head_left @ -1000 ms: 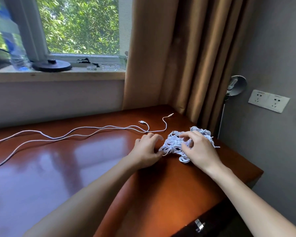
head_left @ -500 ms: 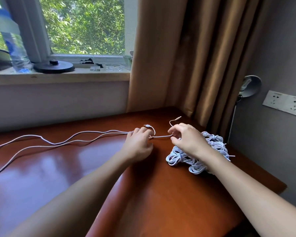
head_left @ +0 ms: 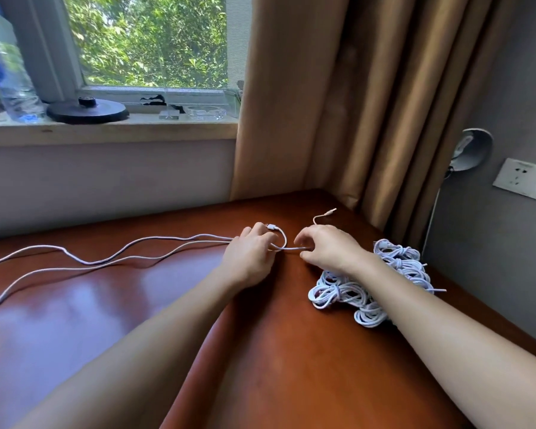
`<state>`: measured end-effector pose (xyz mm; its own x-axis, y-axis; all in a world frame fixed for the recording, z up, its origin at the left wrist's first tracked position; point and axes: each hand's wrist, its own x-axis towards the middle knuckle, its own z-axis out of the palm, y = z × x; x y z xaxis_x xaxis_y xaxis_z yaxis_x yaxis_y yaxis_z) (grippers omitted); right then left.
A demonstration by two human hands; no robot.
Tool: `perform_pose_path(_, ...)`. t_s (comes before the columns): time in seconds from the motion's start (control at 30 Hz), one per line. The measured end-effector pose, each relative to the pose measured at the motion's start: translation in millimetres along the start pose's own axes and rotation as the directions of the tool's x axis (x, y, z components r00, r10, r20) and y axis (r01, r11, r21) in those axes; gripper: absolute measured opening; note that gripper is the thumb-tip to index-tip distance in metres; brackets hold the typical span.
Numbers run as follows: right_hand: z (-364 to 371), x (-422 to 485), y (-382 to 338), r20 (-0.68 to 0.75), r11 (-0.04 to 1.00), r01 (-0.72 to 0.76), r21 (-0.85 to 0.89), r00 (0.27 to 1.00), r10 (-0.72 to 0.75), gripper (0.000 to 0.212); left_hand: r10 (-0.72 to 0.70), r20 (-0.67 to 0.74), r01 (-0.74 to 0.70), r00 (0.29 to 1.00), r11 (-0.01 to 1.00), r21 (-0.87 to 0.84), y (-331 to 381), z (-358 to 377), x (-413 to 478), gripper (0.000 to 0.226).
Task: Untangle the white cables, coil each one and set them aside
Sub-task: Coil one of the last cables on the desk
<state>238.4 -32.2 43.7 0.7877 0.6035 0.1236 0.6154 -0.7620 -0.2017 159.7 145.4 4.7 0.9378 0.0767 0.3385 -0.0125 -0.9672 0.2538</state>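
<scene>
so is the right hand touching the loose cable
Touching. The head view shows the right hand pinching the loose cable between thumb and fingertip, just right of its loop.

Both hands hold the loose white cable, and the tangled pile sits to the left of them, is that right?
Not quite. The head view shows the tangled pile on the right, partly hidden by the right forearm. The left hand and right hand do hold the loose white cable.

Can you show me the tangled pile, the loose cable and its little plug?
tangled pile (head_left: 403, 264), head view, upper right loops.
loose cable (head_left: 291, 249), head view, short straight stretch.
plug (head_left: 271, 226), head view, white body.
</scene>
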Motion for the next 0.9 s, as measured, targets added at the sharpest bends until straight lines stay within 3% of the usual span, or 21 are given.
perform_pose_path(0.2, 11.3, 7.6, -0.9, 0.017, 0.999, 0.017, -0.027, 1.0, -0.017, 0.027, 0.013, -0.009, -0.013, 1.0, 1.0, 0.022, -4.4, 4.3, 7.0, 0.024)
perform_pose_path(0.37, 13.8, 9.1, -1.7, -0.107, 0.999, 0.041, 0.023, 0.993, -0.039, 0.021, 0.015, -0.054, -0.015, 0.998, 1.0, -0.003, -9.0, 3.1, 8.6, 0.021)
perform_pose_path(0.47, 9.5, 5.2, -5.8, -0.251, 0.995, 0.094, 0.045, 0.965, -0.08, 0.018, -0.002, -0.095, -0.005, 0.996, 0.997, -0.078, -13.1, -2.4, 6.0, 0.022)
perform_pose_path(0.57, 2.8, 1.4, -13.0, -0.308, 0.99, 0.135, 0.046, 0.945, -0.114, 0.016, -0.016, -0.162, -0.009, 0.987, 0.988, -0.155, -14.7, -13.5, 1.7, 0.018)
perform_pose_path(0.7, -3.4, -5.4, -22.4, -0.315, 0.989, 0.144, 0.042, 0.941, -0.124, 0.015, -0.047, -0.267, -0.013, 0.963, 0.975, -0.221, -14.9, -37.0, -8.5, 0.012)
perform_pose_path(0.9, -6.5, -18.8, -33.1, -0.31, 0.981, 0.165, 0.102, 0.942, -0.126, 0.013, -0.065, -0.32, 0.01, 0.945, 0.985, -0.173, -25.2, -75.4, -41.1, 0.013)
